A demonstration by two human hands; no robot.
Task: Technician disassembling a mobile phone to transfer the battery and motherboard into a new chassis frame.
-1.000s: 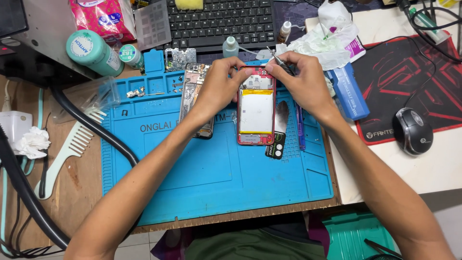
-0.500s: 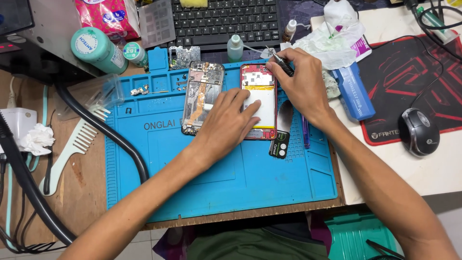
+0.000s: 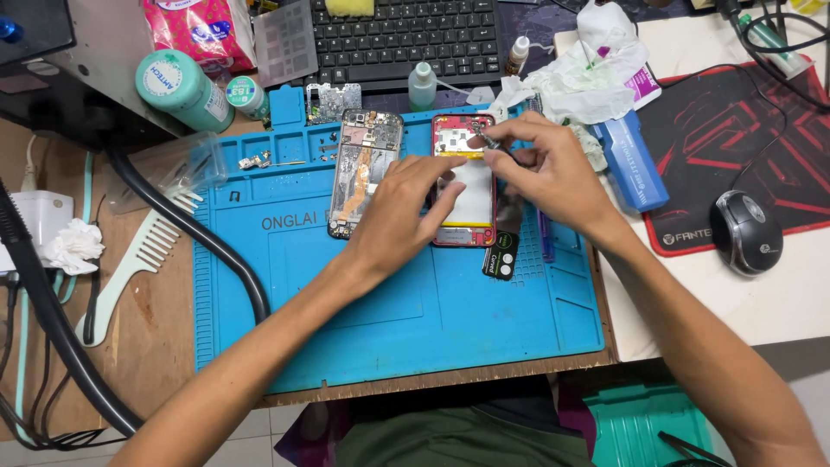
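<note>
The opened red phone [image 3: 465, 186] lies face down on the blue work mat [image 3: 389, 311], near the mat's top edge, its pale battery showing. At far left a white charger [image 3: 39, 220] and a crumpled tissue [image 3: 73, 246] sit on the wooden desk, with a pale green comb [image 3: 130, 268] beside them. Above stand 1 large teal round tub [image 3: 181, 91] with a white label on its lid, 1 small teal jar [image 3: 246, 95], and a pink flowered tissue pack [image 3: 199, 30]. A detached phone frame [image 3: 363, 164] lies just left of the red phone. The left hand [image 3: 402, 216] rests over the phone's lower left side, fingers spread flat and apart. The right hand [image 3: 549, 173] pinches thin tweezers [image 3: 484, 138], fingers clamped together, tip at the phone's upper end. Right of it lie a blue rectangular box [image 3: 635, 164], a red-and-black mouse pad [image 3: 752, 147] and a black mouse [image 3: 745, 232].
</note>
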